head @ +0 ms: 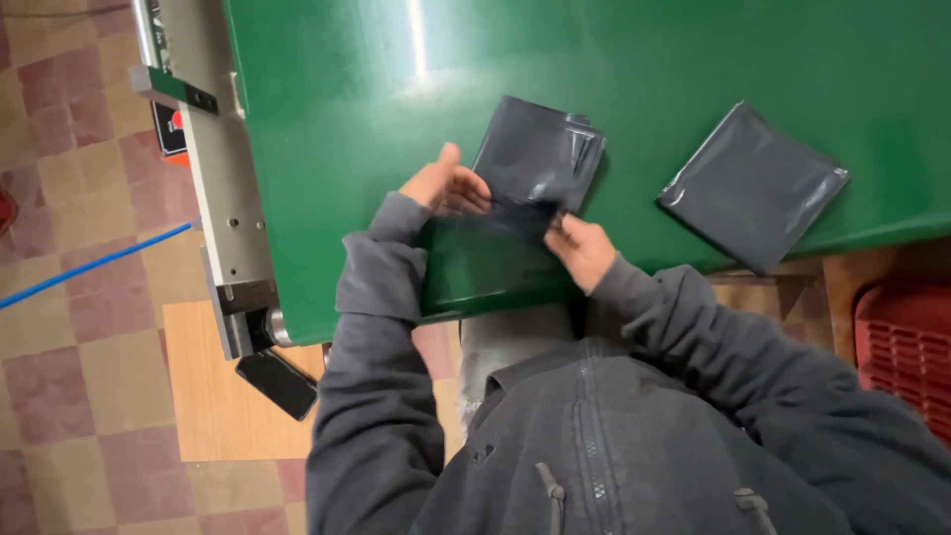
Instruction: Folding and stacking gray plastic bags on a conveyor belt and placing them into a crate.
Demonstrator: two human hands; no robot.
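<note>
Folding in hand: both hands work a dark grey plastic bag (530, 163) lying flat on the green bench (337, 109), near its front edge.
Left hand: the left hand (446, 186) is open, fingers fairly wide, its palm side against the bag's left edge, not clearly gripping it.
Right hand: the right hand (580, 248) pinches the bag's near right corner between thumb and fingers, so it is closed on the bag.
Second bag: a folded grey bag (753, 183) lies well apart to the right, tilted, its near corner close to the bench edge.
Slip risk: the bench top looks glossy, so the thin film could slide away under the open left hand and spoil the fold.
Edge risk: the bag sits near the front edge; a pull toward the body might drag it off to the floor.
Crease risk: the far right corner looks bunched, though the view is too dim to be sure, and it could trap air.
Side hazard: a metal rail (223, 188) runs along the bench's left side; a sleeve could catch there.
</note>
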